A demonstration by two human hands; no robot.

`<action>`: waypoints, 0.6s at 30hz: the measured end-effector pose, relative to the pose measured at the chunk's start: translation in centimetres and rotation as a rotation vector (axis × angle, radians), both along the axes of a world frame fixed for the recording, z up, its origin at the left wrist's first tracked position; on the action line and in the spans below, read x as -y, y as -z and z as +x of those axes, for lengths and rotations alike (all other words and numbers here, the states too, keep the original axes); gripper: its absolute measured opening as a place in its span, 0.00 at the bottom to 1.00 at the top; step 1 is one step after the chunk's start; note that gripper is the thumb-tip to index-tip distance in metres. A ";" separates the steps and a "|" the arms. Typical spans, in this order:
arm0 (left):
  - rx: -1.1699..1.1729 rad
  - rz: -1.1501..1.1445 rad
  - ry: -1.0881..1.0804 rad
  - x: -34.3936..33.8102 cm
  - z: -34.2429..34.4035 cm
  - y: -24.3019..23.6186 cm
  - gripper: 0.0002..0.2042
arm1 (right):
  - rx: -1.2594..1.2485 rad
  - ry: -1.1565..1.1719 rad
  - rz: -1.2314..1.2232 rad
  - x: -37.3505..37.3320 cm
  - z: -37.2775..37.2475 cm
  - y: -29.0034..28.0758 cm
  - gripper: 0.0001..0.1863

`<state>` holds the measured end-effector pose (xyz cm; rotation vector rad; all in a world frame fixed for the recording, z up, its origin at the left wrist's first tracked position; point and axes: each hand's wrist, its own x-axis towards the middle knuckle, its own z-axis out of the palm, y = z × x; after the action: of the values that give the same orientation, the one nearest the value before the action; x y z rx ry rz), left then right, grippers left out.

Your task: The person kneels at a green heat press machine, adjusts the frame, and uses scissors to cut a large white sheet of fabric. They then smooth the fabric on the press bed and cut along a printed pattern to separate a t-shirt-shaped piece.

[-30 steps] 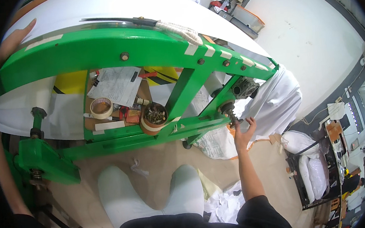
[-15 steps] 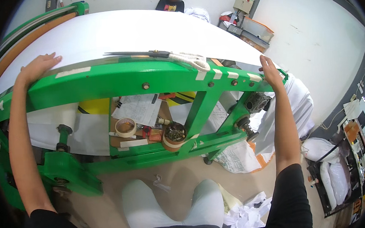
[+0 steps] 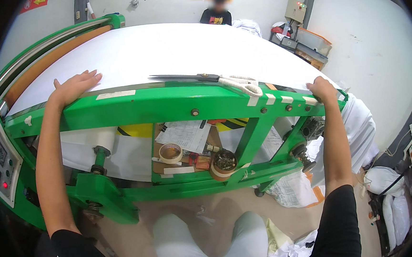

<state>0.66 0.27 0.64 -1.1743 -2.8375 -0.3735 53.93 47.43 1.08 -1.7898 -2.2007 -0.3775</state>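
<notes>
A broad white fabric sheet (image 3: 176,47) covers the top of a green machine frame (image 3: 166,105). My left hand (image 3: 75,87) lies on the sheet near its left front edge, fingers stretched out and thumb apart. At the right end, my right hand (image 3: 323,89) is closed at the sheet's edge, fingers bent over it; the fingertips are partly hidden. Between my hands, a pair of scissors (image 3: 207,79) with dark blades and white-wrapped handles rests along the front edge, apart from both hands.
An orange-brown roller (image 3: 60,62) runs along the left side, above a control panel (image 3: 1,162) with red displays. Under the frame, a shelf holds papers (image 3: 185,135), a tape roll (image 3: 170,153) and a round tin (image 3: 224,164). White cloth (image 3: 359,127) hangs at right. A person (image 3: 216,17) is beyond the far edge.
The view has shifted, so everything sits lower and further right, and the control panel now shows. My right hand's fingers have gone from stretched to bent at the sheet's edge.
</notes>
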 end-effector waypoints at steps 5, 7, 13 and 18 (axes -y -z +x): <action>-0.047 -0.035 -0.019 -0.3 0.1 0.6 0.45 | -0.435 -0.295 -0.132 -1.1 -1.6 1.9 0.47; -0.061 -0.047 -0.011 -0.6 -0.1 0.4 0.45 | -0.464 -0.358 -0.136 -1.1 -1.0 2.3 0.50; -0.111 -0.133 -0.015 2.6 -0.4 0.3 0.39 | -0.536 -0.436 -0.222 1.7 -3.2 2.9 0.49; -0.128 -0.124 -0.037 -0.7 2.1 -0.1 0.36 | -0.474 -0.256 -0.230 4.0 -1.6 2.0 0.41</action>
<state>2.79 0.96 0.73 -1.1199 -2.8015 -0.1173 52.37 43.47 -0.92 -1.4733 -2.1407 0.3355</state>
